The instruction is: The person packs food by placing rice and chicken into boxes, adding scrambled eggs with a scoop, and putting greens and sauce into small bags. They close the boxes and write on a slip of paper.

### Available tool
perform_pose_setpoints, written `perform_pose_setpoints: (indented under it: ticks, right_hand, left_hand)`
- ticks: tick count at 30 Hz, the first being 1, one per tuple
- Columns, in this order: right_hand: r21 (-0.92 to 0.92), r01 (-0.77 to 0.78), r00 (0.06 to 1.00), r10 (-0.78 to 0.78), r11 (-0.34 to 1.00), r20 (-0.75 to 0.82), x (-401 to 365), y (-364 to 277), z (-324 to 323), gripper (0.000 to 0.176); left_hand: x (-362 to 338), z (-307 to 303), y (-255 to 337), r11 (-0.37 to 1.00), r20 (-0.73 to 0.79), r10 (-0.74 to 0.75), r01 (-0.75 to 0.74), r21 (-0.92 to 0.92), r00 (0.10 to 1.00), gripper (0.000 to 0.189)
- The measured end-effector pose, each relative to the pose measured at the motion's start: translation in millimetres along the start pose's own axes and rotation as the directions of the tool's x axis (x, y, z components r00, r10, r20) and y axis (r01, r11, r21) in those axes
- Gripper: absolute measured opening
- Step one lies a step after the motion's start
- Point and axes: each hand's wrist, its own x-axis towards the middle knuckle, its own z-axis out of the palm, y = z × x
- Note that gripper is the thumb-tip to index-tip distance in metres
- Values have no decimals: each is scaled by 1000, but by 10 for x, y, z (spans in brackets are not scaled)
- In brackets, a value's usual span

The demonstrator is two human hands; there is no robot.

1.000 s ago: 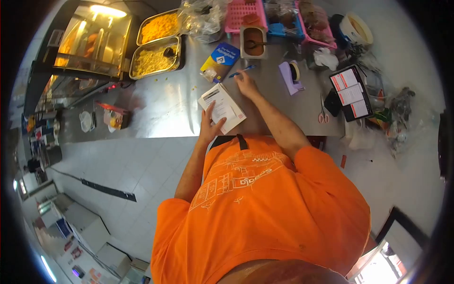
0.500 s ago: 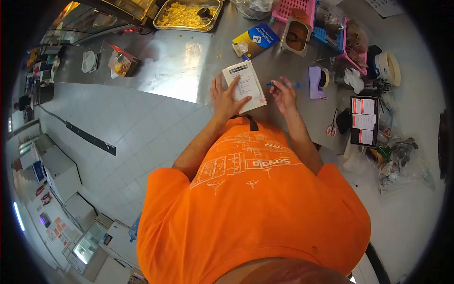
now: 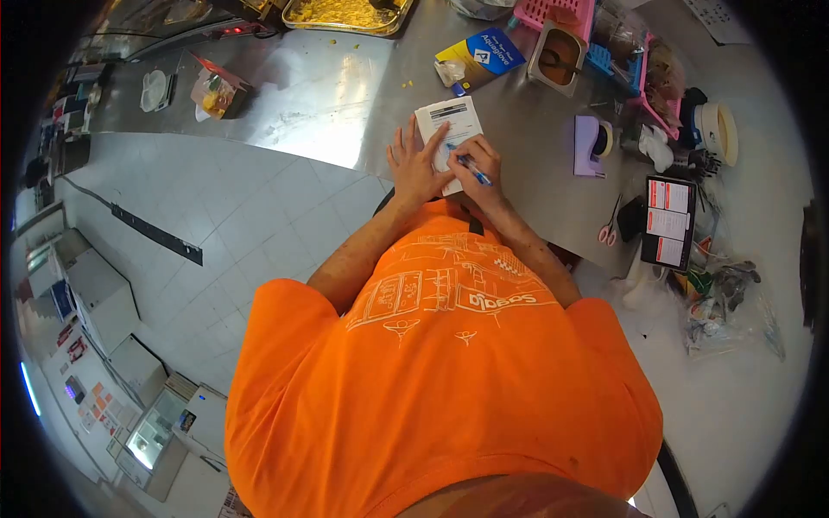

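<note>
A white printed pad (image 3: 451,121) lies on the steel counter in front of me. Spread over its left side, my left hand (image 3: 418,167) rests flat with its fingers apart. My right hand (image 3: 477,173) is closed round a blue pen (image 3: 477,172), over the lower right part of the pad, close beside my left fingers. The pen's tip is partly hidden by the hand. Beyond the pad lies a blue and yellow Aquaglove box (image 3: 484,57).
A purple tape dispenser (image 3: 586,147), scissors (image 3: 609,229) and a metal tub (image 3: 555,59) are to the right. A black board with printed labels (image 3: 668,222) is farther right. A food tray (image 3: 345,15) stands at the back, a red-edged carton (image 3: 216,92) at the left.
My right hand has moved left with the pen, from beside the pad onto it, and its grip has turned. My left hand stays on the pad. The whole view has shifted slightly.
</note>
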Motion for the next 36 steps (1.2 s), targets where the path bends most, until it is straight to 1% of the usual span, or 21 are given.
perform_pose_setpoints:
  ticks: [2, 5, 8, 11, 14, 17, 20, 23, 26, 29, 32, 35, 36]
  right_hand:
    - [-112, 26, 997, -34, 993, -71, -26, -40, 23, 14]
    - [-68, 20, 998, -24, 998, -64, -8, -33, 0, 13]
    - [-87, 112, 985, -99, 990, 140, -39, -40, -55, 13]
    - [-146, 46, 998, -53, 988, -45, -44, -37, 23, 12]
    - [-79, 28, 1000, -27, 996, 14, -36, -24, -39, 13]
    - [-89, 78, 980, -60, 993, 189, -25, -81, -163, 13]
    - [-151, 24, 999, -19, 988, 31, 18, -69, -159, 13]
    - [-74, 59, 976, -42, 996, 214, -17, -125, -205, 13]
    - [-109, 55, 991, -41, 993, 131, -50, -37, -205, 14]
    - [-84, -18, 1000, 18, 996, -3, 29, 11, -255, 15]
    - [-45, -42, 984, 49, 998, 169, 60, 1, -379, 16]
    - [-36, -8, 997, 11, 999, 74, 91, 23, -378, 16]
    - [-33, -38, 992, 42, 999, 121, 84, 23, -403, 15]
  left_hand:
    - [0, -42, 22, 1000, 5, -5, 5, -3, 1000, 82]
    - [-3, -56, 34, 999, 28, -27, 28, -18, 999, 82]
    - [7, 23, -29, 999, 8, -18, 18, 30, 1000, 83]
    - [-2, -26, 8, 1000, 29, -21, 21, 6, 999, 84]
    - [-10, -35, 9, 1000, 30, -21, 21, 7, 999, 85]
    - [-7, -3, -14, 1000, 32, -25, 24, 13, 999, 86]
    - [-8, 0, -3, 1000, 12, -11, 11, 1, 1000, 87]
    - [0, 9, -19, 1000, 18, -18, 17, 18, 1000, 87]
    - [5, 17, -12, 1000, 9, -13, 13, 16, 1000, 86]
    - [2, -20, 26, 1000, 16, -26, 26, 9, 1000, 87]
    - [16, 2, 1, 1000, 17, -7, 7, 0, 1000, 88]
    - [15, -3, 18, 1000, -5, -3, 3, -27, 1000, 89]
    - [9, -7, 17, 1000, 2, -7, 7, -29, 1000, 88]
